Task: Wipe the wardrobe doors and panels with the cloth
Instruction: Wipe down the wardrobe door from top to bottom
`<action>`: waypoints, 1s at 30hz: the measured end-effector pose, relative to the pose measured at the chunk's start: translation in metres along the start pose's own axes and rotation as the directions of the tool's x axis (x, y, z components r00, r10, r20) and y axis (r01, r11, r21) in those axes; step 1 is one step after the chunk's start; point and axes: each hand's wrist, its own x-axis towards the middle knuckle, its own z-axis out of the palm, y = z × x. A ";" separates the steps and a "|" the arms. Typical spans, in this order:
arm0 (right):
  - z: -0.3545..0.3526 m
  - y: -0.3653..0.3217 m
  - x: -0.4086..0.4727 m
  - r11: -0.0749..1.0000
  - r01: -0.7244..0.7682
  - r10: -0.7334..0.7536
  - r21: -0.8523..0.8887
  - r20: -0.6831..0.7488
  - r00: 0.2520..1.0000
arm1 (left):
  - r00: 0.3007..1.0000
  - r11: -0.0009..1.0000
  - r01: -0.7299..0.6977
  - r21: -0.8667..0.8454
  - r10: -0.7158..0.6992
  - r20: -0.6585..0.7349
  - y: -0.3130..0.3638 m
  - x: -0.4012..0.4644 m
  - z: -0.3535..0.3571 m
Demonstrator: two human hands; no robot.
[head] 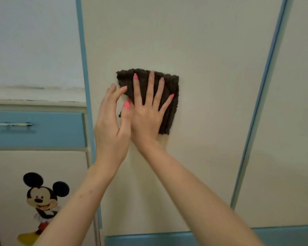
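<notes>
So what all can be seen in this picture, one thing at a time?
dark brown fluffy cloth: one, folded, pressed flat against the cream door, mid-frame
cream wardrobe door panel: one, fills the centre, behind the cloth
blue edge strips: two, light blue, one on each side of the cream door
second cream panel: one, at far right
blue drawer front: one, at left, below a ledge
metal bar handle: one, silvery, on the drawer
cartoon mouse sticker: one, black, red and yellow, on the lower left panel
blue bottom band: one, along the lower edge
left hand: one, fingertips at the cloth's left edge
right hand: one, fingers spread flat on the cloth
</notes>
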 end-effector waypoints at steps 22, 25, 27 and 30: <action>-0.022 0.150 -0.077 0.852 0.508 -0.496 -0.130 0.115 0.861 | 0.990 0.990 -0.119 0.071 0.113 0.080 0.000 -0.036 0.017; -0.022 0.181 -0.132 0.652 0.753 -0.711 -0.086 0.275 0.647 | 0.987 0.991 -0.118 0.067 0.109 0.115 -0.003 -0.049 0.022; -0.032 0.217 -0.147 0.378 0.926 -0.853 -0.002 0.387 0.349 | 0.983 0.990 -0.118 0.080 0.105 0.151 -0.003 -0.057 0.025; -0.045 0.260 -0.127 0.048 0.994 -0.894 0.101 0.448 -0.002 | 0.980 0.991 -0.117 0.072 0.103 0.173 0.001 -0.065 0.029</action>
